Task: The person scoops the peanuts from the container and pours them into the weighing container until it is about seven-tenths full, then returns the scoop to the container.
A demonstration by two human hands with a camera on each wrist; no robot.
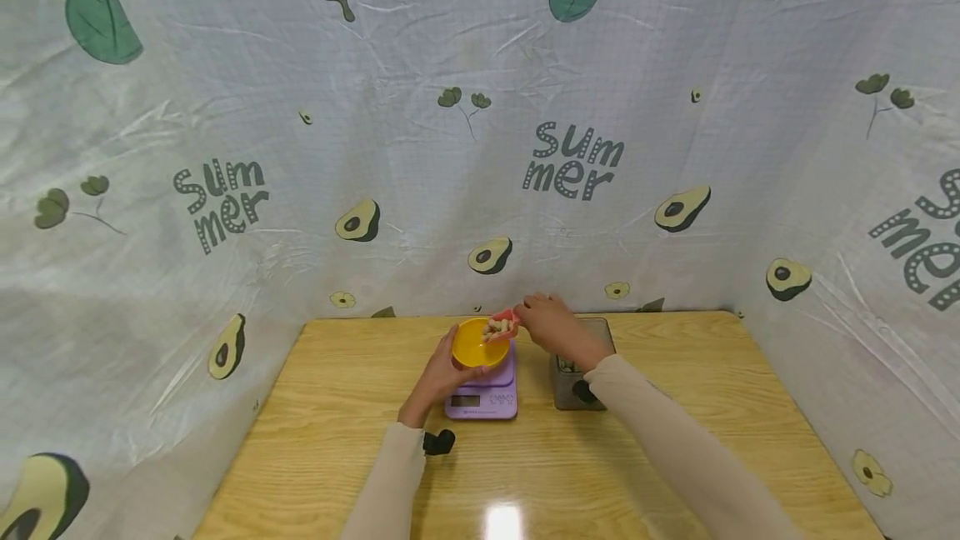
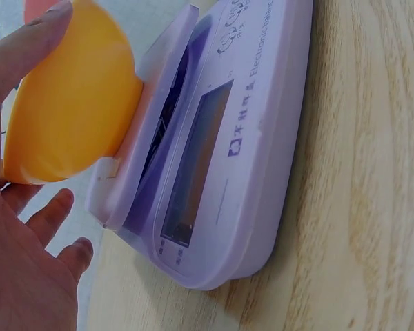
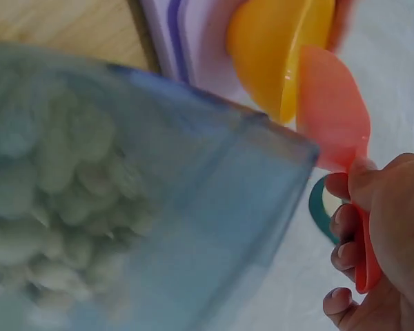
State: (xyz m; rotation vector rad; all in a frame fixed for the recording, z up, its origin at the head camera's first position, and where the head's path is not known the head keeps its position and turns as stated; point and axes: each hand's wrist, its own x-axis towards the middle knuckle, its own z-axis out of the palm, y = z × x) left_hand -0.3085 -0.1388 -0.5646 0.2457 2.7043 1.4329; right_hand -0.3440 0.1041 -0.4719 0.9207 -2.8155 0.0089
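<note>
A yellow bowl (image 1: 471, 350) stands on the plate of a purple kitchen scale (image 1: 482, 402). My left hand (image 1: 441, 375) holds the bowl from its left and near sides, thumb and fingers spread around its wall, as the left wrist view shows. My right hand (image 1: 552, 327) grips the handle of a red scoop (image 3: 334, 114), whose head is over the bowl's right rim. Pale peanuts in shells (image 1: 497, 329) lie in the scoop, tilted toward the bowl. How much the bowl contains is hard to tell.
Right of the scale is a grey see-through bin (image 1: 564, 397), partly under my right forearm, with many more peanuts (image 3: 62, 200) inside. All stand on a wooden table (image 1: 360, 390). A printed curtain (image 1: 420, 157) hangs behind the table's back edge and along both sides.
</note>
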